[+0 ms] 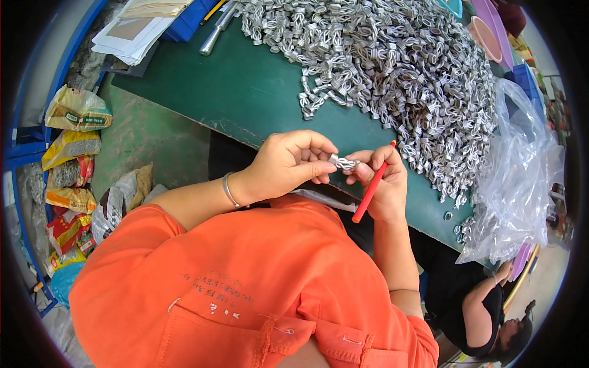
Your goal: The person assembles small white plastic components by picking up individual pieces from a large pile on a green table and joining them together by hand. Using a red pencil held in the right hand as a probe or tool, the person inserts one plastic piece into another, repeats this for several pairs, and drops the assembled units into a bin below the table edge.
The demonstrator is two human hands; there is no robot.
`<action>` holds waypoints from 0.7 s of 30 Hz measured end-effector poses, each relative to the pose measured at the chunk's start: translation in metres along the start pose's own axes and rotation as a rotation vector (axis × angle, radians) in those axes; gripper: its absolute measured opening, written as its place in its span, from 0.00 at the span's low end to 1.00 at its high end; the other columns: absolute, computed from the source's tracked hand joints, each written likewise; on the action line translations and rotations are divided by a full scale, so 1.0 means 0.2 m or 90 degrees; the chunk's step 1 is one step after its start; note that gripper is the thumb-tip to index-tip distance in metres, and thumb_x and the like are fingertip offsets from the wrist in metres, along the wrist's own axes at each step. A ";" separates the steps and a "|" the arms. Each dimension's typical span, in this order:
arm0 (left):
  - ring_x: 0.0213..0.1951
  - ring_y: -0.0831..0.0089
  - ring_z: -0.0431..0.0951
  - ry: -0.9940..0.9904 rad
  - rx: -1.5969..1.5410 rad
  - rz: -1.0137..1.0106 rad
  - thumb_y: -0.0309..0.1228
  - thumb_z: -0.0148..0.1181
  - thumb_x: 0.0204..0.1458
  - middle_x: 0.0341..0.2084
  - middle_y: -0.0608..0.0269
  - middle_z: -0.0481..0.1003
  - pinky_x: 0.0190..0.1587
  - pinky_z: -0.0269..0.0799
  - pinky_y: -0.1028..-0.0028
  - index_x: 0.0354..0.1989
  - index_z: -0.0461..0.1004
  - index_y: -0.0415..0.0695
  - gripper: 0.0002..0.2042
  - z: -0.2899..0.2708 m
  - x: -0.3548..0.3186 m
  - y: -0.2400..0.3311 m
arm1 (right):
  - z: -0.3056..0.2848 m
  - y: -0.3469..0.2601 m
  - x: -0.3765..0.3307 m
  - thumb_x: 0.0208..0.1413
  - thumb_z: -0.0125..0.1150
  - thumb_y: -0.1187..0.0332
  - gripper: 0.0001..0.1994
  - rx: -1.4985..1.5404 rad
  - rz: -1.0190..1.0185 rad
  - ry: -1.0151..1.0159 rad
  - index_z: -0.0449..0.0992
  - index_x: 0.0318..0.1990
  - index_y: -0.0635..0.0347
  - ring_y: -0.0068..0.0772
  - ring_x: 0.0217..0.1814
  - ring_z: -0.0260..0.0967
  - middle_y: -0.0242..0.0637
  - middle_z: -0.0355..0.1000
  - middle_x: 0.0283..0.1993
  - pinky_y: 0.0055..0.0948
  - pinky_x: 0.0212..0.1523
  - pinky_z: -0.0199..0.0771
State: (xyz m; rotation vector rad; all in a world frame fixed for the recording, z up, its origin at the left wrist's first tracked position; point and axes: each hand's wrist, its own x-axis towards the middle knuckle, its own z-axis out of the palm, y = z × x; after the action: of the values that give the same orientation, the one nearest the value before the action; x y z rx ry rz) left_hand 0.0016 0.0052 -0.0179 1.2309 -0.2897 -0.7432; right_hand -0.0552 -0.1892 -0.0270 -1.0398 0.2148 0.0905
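Between my two hands, just over the table's near edge, is a small silver metal piece with a ring-like end and a twisted, braided-looking body (345,164). My left hand (296,158) pinches its ring end between thumb and fingers. The other end is in the fingertips of my right hand (385,179). A red pencil (370,191) also lies in my right hand, slanting across the fingers with its tip up. Beyond my hands, a large heap of similar silver metal pieces (392,67) covers the far and right parts of the green table (227,86).
A clear plastic bag (512,178) lies at the table's right, near a co-worker (478,306) in black. Papers (136,30), a blue bin (187,21) and a metal-handled tool (216,34) are at the far left. Filled sacks (76,110) line the floor and rack on the left.
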 end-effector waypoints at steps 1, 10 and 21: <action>0.33 0.75 0.77 -0.013 0.034 0.077 0.17 0.58 0.48 0.32 0.58 0.71 0.33 0.76 0.79 0.40 0.70 0.33 0.10 0.00 0.01 -0.02 | 0.00 0.01 -0.01 0.48 0.56 0.86 0.13 0.002 -0.017 0.009 0.60 0.28 0.58 0.29 0.35 0.72 0.50 0.73 0.37 0.23 0.33 0.76; 0.29 0.77 0.75 -0.017 0.286 0.264 0.19 0.64 0.42 0.30 0.59 0.72 0.30 0.74 0.80 0.31 0.73 0.36 0.08 0.00 0.00 0.01 | -0.01 -0.01 -0.05 0.43 0.58 0.90 0.16 -0.103 -0.182 -0.058 0.59 0.29 0.60 0.34 0.41 0.73 0.51 0.71 0.42 0.27 0.40 0.77; 0.29 0.66 0.72 0.014 0.576 0.392 0.23 0.63 0.41 0.32 0.56 0.69 0.32 0.70 0.71 0.31 0.71 0.38 0.09 -0.10 0.03 -0.03 | -0.04 -0.09 -0.03 0.46 0.60 0.84 0.13 -0.162 -0.130 -0.080 0.61 0.27 0.59 0.26 0.35 0.70 0.45 0.73 0.34 0.24 0.37 0.70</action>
State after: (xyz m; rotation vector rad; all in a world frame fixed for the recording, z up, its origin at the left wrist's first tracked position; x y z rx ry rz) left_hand 0.0158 0.0162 -0.0312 1.8530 -1.0081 -0.0233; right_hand -0.0596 -0.2042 -0.0146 -1.2994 -0.0184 -0.0026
